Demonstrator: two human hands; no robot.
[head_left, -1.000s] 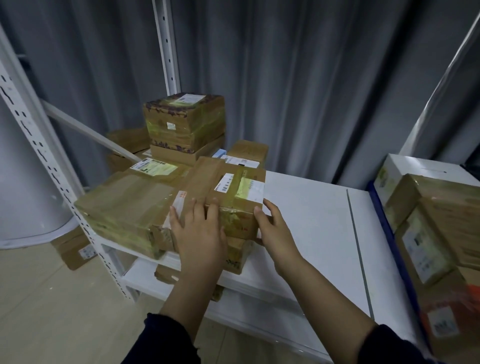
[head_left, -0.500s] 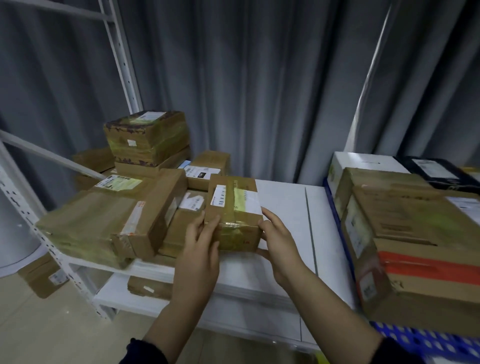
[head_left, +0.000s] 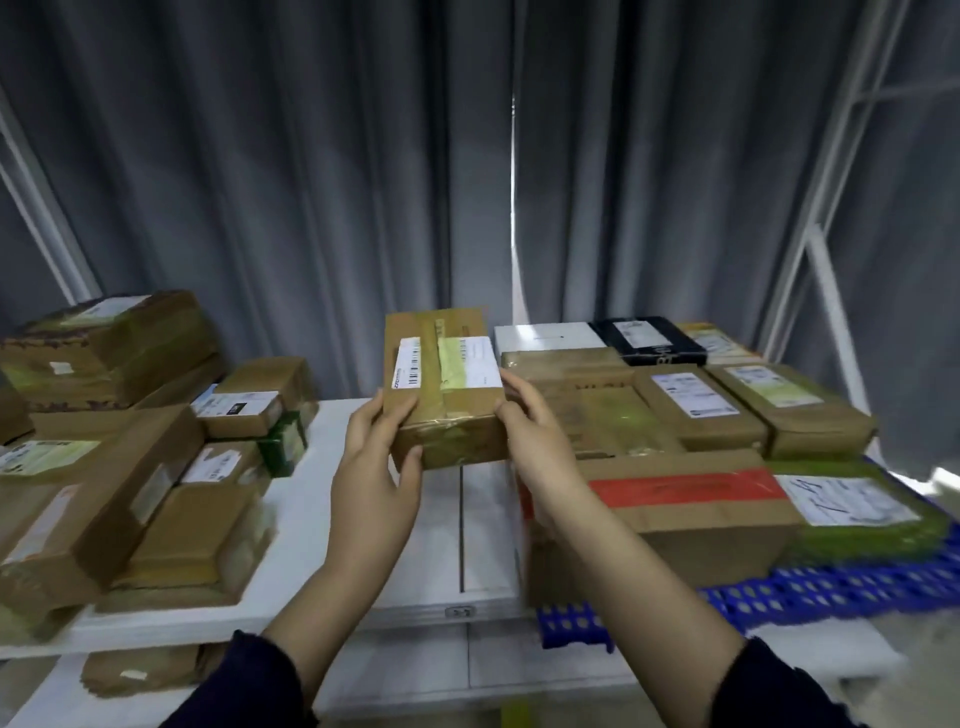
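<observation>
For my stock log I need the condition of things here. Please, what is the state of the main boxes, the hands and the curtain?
held parcel: taped shut, label up, held off the shelf by both hands.
left hand: grips the parcel's left end.
right hand: grips its right end.
red-taped box: closed, lying flat.
black box: closed, label on top.
curtain: drawn, with a thin bright slit.

- Worn on the head, facing forward and slightly down across a white shelf (head_left: 301, 545) toward a grey curtain (head_left: 311, 182).
- Close: left hand (head_left: 376, 467) and right hand (head_left: 540, 452) holding the parcel (head_left: 447, 384) at arm's length, mid-frame.
- Wide-angle, bending lines near the edges.
</observation>
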